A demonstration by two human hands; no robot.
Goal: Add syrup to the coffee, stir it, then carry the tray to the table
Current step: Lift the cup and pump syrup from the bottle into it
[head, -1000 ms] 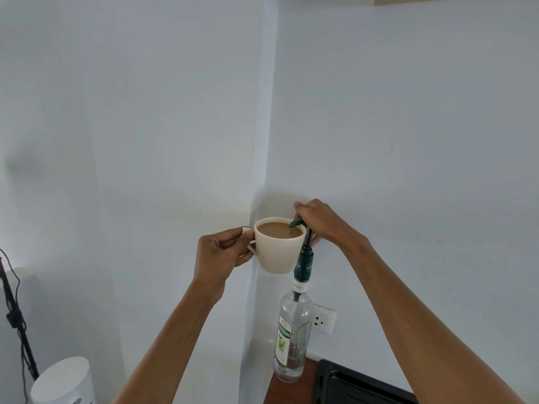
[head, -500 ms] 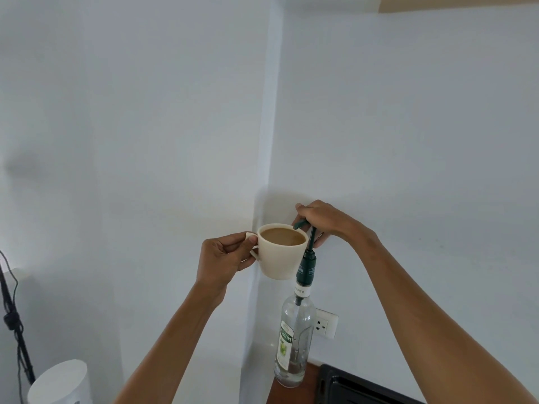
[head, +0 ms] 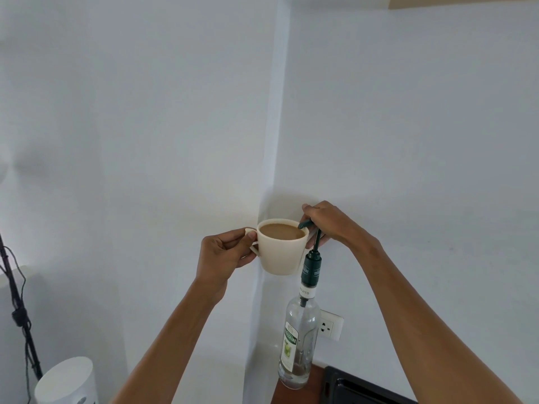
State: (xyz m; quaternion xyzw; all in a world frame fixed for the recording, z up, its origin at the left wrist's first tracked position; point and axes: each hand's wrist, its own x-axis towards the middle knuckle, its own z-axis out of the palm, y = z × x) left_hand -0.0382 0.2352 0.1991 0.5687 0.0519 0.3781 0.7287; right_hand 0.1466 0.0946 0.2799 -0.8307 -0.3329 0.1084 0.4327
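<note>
A cream cup of milky coffee is held in the air by its handle in my left hand. Its rim sits under the dark green spout of the pump on a clear glass syrup bottle, which stands on a brown counter. My right hand rests on top of the pump head, fingers closed over it. The spout tip reaches just over the cup's right rim. The bottle is nearly empty, with a little liquid at the bottom.
A white wall corner is right behind the cup. A wall socket sits beside the bottle. A black tray or appliance edge lies at the lower right on the counter. A white cylinder and a black stand with cables are at lower left.
The cup and both hands have stayed together at the pump; they sit slightly lower against the pump's collar than a second ago, and the view has shifted a little.
</note>
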